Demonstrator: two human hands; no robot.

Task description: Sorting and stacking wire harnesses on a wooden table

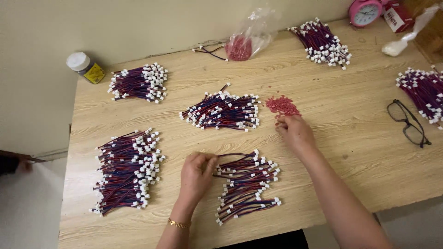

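Observation:
My left hand pinches one end of a red-and-blue wire lead with white plug ends, at the left edge of a small pile of such leads near the table's front. My right hand rests knuckles up just below a little heap of small red parts, its fingertips touching the heap; whether it holds a part I cannot tell. A middle pile of leads lies left of the red heap.
More lead bundles lie at front left, back left, back right and far right. A plastic bag of red parts, a small white-capped jar, a pink alarm clock and black glasses sit on the wooden table.

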